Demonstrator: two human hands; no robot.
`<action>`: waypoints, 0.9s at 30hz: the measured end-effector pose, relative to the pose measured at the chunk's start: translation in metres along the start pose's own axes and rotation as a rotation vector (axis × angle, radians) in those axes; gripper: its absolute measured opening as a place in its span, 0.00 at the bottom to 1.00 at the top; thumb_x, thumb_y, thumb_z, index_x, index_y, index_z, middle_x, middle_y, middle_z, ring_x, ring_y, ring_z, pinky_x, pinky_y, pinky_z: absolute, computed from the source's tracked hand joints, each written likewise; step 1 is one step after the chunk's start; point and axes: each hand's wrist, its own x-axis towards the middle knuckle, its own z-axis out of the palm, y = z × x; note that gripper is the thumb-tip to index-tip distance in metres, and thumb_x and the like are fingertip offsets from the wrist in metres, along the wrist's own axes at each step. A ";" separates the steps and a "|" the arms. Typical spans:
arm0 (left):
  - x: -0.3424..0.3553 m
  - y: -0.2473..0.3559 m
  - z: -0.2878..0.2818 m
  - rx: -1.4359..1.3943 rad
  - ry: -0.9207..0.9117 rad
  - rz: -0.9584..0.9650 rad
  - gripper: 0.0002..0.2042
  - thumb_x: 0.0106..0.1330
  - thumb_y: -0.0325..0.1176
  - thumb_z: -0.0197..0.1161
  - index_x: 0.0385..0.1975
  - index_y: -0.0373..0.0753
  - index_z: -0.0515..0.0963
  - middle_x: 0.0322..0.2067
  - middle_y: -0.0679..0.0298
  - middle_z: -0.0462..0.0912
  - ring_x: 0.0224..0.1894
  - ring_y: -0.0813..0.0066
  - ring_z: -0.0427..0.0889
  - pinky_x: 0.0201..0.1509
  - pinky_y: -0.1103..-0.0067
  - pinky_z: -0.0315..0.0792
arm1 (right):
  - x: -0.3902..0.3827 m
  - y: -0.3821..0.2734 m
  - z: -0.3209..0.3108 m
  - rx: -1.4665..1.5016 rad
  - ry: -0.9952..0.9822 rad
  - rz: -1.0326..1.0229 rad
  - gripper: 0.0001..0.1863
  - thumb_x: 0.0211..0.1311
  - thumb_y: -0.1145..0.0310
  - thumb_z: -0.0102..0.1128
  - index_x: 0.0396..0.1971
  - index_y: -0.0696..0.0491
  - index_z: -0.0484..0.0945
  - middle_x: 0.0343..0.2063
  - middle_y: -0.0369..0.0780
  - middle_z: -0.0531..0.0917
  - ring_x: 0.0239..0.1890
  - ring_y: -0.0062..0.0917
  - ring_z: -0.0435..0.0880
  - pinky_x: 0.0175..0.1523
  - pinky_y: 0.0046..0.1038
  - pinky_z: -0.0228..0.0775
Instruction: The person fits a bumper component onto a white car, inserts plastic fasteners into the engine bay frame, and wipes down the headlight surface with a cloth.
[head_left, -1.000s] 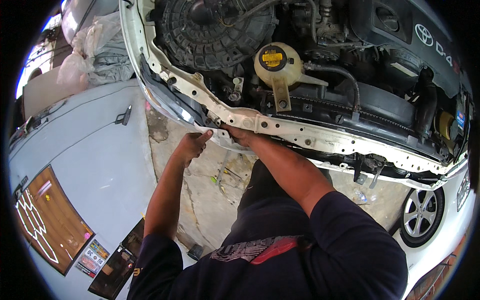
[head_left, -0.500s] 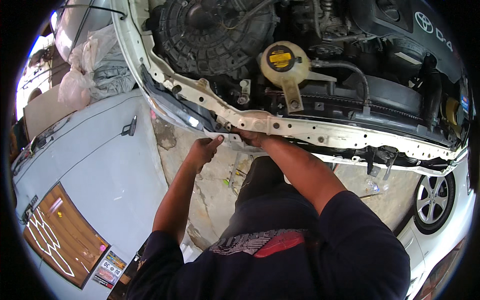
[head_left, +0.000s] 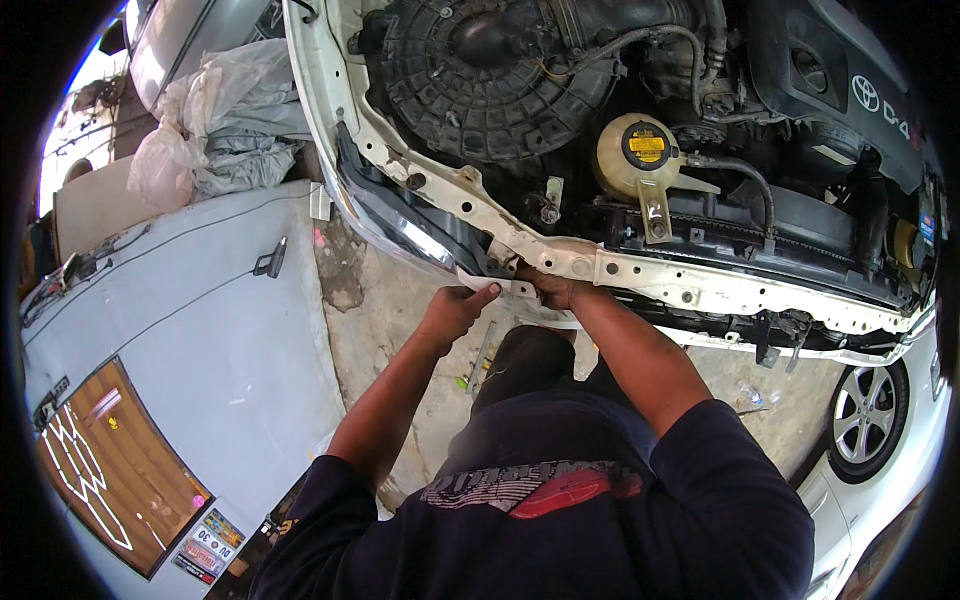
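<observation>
Left hand is pinching the near edge of a white bracket, thumb lying along the top, other fingers curling underneath. Right hand is reaching in just beside it, fingers disappearing behind the bracket and under the white front beam; cannot tell whether they are closing on anything. The bracket is sitting below the beam, at the inner end of a clear headlamp. Beyond the beam, a rounded cream reservoir is standing on a metal strap; a black cap with a yellow label is closing it, and the fluid level is not showing clearly. A dark hose is running from its right side. Farther left, a large round ribbed black housing is filling the corner of the engine bay, its inside hidden. A black engine cover is occupying the upper right. Outside the car, to the left, translucent plastic bags are slumping in a heap, greyish folded material showing in or under them; cannot tell which. Below these, a pale blue-grey panel with a black handle is stretching alongside. On the concrete floor, a long metal piece is lying between the person's left forearm and legs. A white car's wheel is showing at far right.
</observation>
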 end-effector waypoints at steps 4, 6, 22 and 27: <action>-0.002 -0.007 -0.005 -0.031 -0.002 -0.027 0.24 0.66 0.55 0.71 0.26 0.37 0.78 0.19 0.73 0.69 0.19 0.84 0.62 0.21 0.80 0.57 | -0.001 0.004 0.013 -0.019 0.062 0.051 0.16 0.66 0.72 0.66 0.54 0.50 0.80 0.46 0.38 0.87 0.45 0.26 0.87 0.55 0.31 0.80; 0.002 -0.008 -0.007 -0.025 -0.022 -0.029 0.25 0.65 0.55 0.72 0.29 0.35 0.80 0.20 0.73 0.69 0.19 0.84 0.63 0.21 0.80 0.58 | 0.000 0.004 0.007 -0.049 0.022 0.037 0.16 0.67 0.71 0.65 0.54 0.50 0.80 0.47 0.38 0.87 0.47 0.26 0.87 0.55 0.32 0.80; -0.002 -0.004 -0.003 0.046 -0.010 -0.042 0.22 0.66 0.57 0.69 0.27 0.43 0.78 0.17 0.77 0.66 0.17 0.86 0.63 0.19 0.81 0.56 | 0.003 0.014 0.002 -0.408 0.113 -0.115 0.10 0.65 0.57 0.66 0.42 0.43 0.82 0.27 0.25 0.73 0.25 0.14 0.64 0.29 0.22 0.54; -0.001 0.003 0.001 0.150 0.066 -0.063 0.25 0.69 0.54 0.67 0.41 0.32 0.82 0.18 0.75 0.64 0.16 0.86 0.61 0.19 0.82 0.54 | 0.003 0.002 0.018 -0.340 -0.003 -0.105 0.26 0.60 0.59 0.65 0.59 0.48 0.78 0.46 0.31 0.83 0.40 0.18 0.75 0.39 0.28 0.66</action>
